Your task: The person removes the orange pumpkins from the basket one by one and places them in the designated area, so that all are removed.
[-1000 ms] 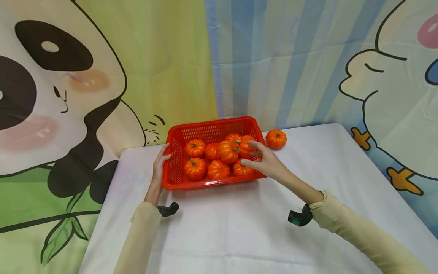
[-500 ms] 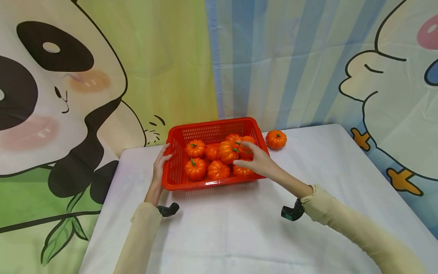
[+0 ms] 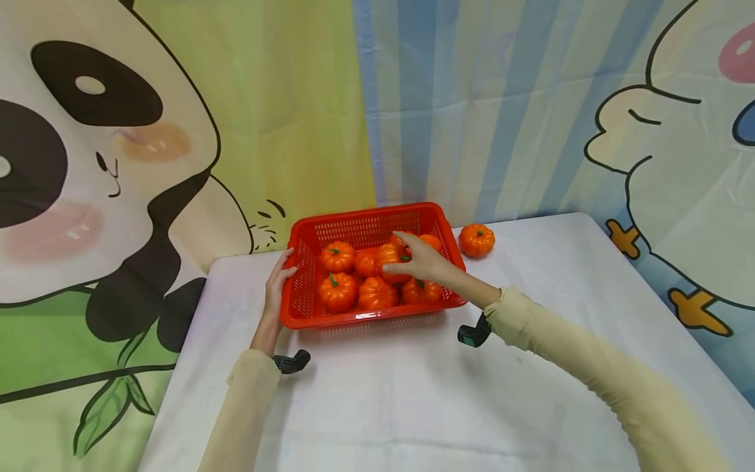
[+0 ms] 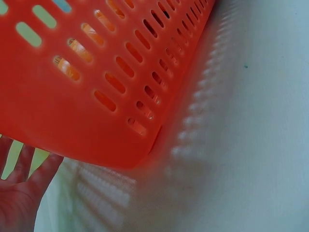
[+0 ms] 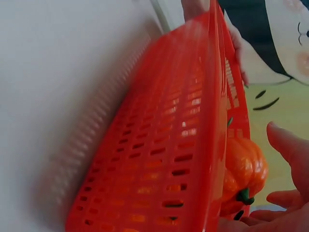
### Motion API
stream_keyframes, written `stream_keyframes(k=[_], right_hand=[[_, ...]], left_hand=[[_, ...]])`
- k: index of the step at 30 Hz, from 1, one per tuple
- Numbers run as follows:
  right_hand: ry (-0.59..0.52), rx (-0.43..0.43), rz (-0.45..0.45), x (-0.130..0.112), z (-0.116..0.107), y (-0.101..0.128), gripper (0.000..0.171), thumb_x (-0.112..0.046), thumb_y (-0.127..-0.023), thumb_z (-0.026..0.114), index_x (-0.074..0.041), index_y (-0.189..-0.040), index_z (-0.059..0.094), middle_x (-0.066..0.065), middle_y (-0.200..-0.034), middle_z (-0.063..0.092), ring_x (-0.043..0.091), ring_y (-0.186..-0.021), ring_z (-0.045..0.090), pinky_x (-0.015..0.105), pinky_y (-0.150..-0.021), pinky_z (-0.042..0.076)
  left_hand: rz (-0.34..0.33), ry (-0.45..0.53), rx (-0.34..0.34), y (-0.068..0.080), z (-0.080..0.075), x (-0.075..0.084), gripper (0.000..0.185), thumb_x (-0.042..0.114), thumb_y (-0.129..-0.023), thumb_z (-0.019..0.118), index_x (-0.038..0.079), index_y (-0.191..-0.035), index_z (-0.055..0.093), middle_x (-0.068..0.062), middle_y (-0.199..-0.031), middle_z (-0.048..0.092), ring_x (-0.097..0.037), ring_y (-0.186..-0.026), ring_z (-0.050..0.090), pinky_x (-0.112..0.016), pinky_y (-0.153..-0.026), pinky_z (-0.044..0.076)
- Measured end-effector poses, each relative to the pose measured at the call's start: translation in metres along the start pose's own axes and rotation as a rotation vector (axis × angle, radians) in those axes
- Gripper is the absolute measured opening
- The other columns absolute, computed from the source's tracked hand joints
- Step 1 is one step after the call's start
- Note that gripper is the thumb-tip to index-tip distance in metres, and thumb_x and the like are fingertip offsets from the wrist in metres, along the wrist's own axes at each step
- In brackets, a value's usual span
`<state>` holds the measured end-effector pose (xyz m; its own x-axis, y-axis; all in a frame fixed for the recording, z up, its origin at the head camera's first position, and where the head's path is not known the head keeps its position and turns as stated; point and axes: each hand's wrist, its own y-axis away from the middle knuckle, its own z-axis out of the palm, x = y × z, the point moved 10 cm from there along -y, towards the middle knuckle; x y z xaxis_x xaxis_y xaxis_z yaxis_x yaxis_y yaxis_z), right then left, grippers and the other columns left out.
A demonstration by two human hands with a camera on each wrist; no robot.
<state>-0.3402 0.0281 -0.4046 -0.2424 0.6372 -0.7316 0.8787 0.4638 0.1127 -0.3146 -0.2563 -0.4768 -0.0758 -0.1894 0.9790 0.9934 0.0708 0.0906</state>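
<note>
- Two hands at one red basket on the white surface, near the back edge.
- Left hand laid on the basket's left wall, fingers fairly straight, thumb at the rim; flat hold, nothing pinched.
- Right hand inside the basket, over the pile of little orange pumpkins.
- Right grip part open, fingers spread and softly bent, tips touching the middle pumpkin; not yet closed round it.
- Seen from the right wrist: one pumpkin just inside the rim, fingers beside it with a gap.
- Seven or so pumpkins in the basket, packed close and touching.
- One more pumpkin out on the surface, just right of the basket, near the curtain.
- Probably best to pick from the top of the pile, thumb on one side and fingers on the other.
- Smooth, round shapes, so likely slippery; better a gentle, full hold than a fingertip pinch.
- Good to keep the left hand steady against the wall, so no sliding of the basket.
- Best to lift straight up, clear of the rim and the neighbours.
</note>
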Motion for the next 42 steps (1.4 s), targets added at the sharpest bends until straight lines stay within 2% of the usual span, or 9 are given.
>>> stream_keyframes(k=[9,14,20,25,28,35,42], right_hand=[[0.111,-0.056,-0.010,0.001,0.007,-0.014,0.083,-0.036,-0.085,0.073,-0.007,-0.151,0.032,0.017,-0.159,0.026,0.035,-0.146,0.028,0.053,-0.117,0.029],[0.131,-0.047,-0.015,0.002,0.009,-0.016,0.079,-0.030,-0.084,0.074,-0.007,-0.149,0.035,0.015,-0.156,0.033,0.035,-0.142,0.034,0.052,-0.115,0.031],[0.122,-0.003,-0.040,0.001,0.008,-0.016,0.075,-0.027,-0.084,0.075,-0.006,-0.147,0.039,0.015,-0.151,0.042,0.033,-0.137,0.041,0.050,-0.114,0.035],[0.089,0.034,-0.074,-0.005,0.006,-0.012,0.075,-0.028,-0.084,0.075,-0.005,-0.146,0.040,0.016,-0.150,0.042,0.033,-0.137,0.042,0.050,-0.112,0.037],[0.041,0.053,-0.093,-0.010,0.001,-0.008,0.074,-0.030,-0.084,0.075,-0.007,-0.146,0.041,0.015,-0.151,0.041,0.033,-0.137,0.042,0.050,-0.111,0.039],[-0.012,0.106,-0.088,-0.018,-0.019,0.006,0.072,-0.044,-0.082,0.073,-0.020,-0.144,0.046,0.007,-0.147,0.046,0.028,-0.128,0.049,0.050,-0.104,0.046],[0.006,0.114,-0.098,-0.019,-0.028,0.019,0.072,-0.042,-0.082,0.074,-0.018,-0.144,0.046,0.009,-0.147,0.047,0.029,-0.129,0.048,0.051,-0.104,0.046]], left_hand=[[0.000,-0.011,0.010,0.001,-0.001,0.001,0.050,0.015,-0.102,0.032,0.029,-0.149,0.037,0.009,-0.158,0.029,-0.018,-0.139,0.035,-0.032,-0.116,0.032],[0.003,-0.002,0.012,0.001,0.000,0.002,0.050,0.014,-0.101,0.032,0.028,-0.148,0.037,0.009,-0.159,0.028,-0.018,-0.140,0.034,-0.035,-0.118,0.029],[0.000,0.006,0.015,-0.001,0.000,0.002,0.050,0.014,-0.101,0.032,0.028,-0.149,0.037,0.010,-0.159,0.027,-0.017,-0.137,0.035,-0.035,-0.118,0.030],[-0.010,-0.017,0.026,0.000,-0.001,0.002,0.050,0.015,-0.101,0.032,0.029,-0.149,0.037,0.009,-0.159,0.028,-0.017,-0.137,0.036,-0.035,-0.117,0.031],[-0.012,-0.028,0.029,0.001,-0.001,0.002,0.050,0.015,-0.101,0.032,0.031,-0.148,0.037,0.009,-0.159,0.028,-0.016,-0.137,0.036,-0.035,-0.117,0.031],[0.002,0.000,0.013,0.001,0.000,0.002,0.050,0.014,-0.102,0.032,0.028,-0.149,0.036,0.010,-0.159,0.028,-0.019,-0.139,0.034,-0.039,-0.120,0.027],[0.012,0.018,0.006,0.002,0.001,0.002,0.050,0.013,-0.101,0.032,0.026,-0.150,0.036,0.009,-0.159,0.028,-0.019,-0.140,0.033,-0.038,-0.120,0.027]])
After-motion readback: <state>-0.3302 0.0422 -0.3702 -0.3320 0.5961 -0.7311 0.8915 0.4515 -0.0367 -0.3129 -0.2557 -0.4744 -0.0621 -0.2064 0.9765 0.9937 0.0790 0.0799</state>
